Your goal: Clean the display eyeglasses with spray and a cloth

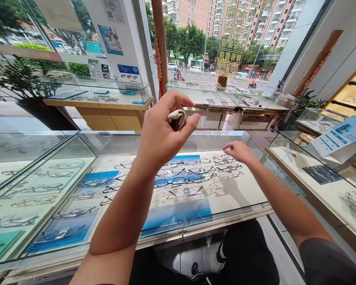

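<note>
My left hand (163, 134) is raised over the glass display case (240, 208), its fingers and thumb curled around a folded cream-coloured cloth (178, 116) with a dark part showing underneath. Toward the far right of the case, my right hand (239, 152) hovers with fingers loosely bent and slightly apart. Just beneath its fingertips lies a pair of eyeglasses (225, 161); whether they touch is unclear. More eyeglasses (186, 192) lie in rows on the white base and blue cards (178, 213). My left forearm hides some of them.
Another case section with eyeglasses (46, 188) adjoins on the left. To the right stands a glass case (317, 170) with a blue-and-white sign (341, 136) on top. Further display counters (115, 113) line the windows, beside a potted plant (35, 99). My legs are close to the case front.
</note>
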A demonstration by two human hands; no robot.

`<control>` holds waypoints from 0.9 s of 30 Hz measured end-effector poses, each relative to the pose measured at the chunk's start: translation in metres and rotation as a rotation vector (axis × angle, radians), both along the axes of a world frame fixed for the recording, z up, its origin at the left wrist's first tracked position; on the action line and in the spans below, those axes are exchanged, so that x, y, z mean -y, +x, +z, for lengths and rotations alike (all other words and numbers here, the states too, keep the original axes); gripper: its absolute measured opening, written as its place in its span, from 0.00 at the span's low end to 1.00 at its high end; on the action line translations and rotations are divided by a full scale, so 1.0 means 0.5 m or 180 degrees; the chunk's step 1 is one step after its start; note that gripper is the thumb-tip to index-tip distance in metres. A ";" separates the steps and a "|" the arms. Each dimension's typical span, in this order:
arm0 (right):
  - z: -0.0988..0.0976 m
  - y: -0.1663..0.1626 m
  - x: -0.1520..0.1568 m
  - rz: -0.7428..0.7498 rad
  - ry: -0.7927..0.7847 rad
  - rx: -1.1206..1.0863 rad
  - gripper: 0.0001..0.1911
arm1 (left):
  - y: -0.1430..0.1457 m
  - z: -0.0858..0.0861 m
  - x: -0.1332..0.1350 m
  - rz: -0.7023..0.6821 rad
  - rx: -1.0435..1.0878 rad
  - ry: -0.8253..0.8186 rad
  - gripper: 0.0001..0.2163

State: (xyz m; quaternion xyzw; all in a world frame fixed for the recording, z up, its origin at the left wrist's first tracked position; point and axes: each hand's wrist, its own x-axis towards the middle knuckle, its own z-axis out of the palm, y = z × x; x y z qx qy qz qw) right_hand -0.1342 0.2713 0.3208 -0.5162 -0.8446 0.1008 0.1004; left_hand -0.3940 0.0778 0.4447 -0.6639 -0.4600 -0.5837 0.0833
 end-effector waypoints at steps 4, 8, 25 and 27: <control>-0.024 -0.032 -0.074 0.0172 -0.0168 0.0839 0.08 | 0.000 0.003 0.003 0.0018 -0.0088 -0.0003 0.06; -0.045 -0.045 -0.108 0.0273 -0.0302 0.1404 0.10 | 0.000 0.004 0.005 0.0140 -0.0180 0.0050 0.06; 0.045 -0.075 -0.165 0.0223 -0.0065 0.0470 0.10 | 0.004 0.011 0.019 -0.0089 -0.0183 -0.0465 0.07; 0.085 -0.089 -0.137 0.0308 0.0018 0.0006 0.13 | 0.002 0.008 0.012 -0.0146 -0.0157 -0.0697 0.08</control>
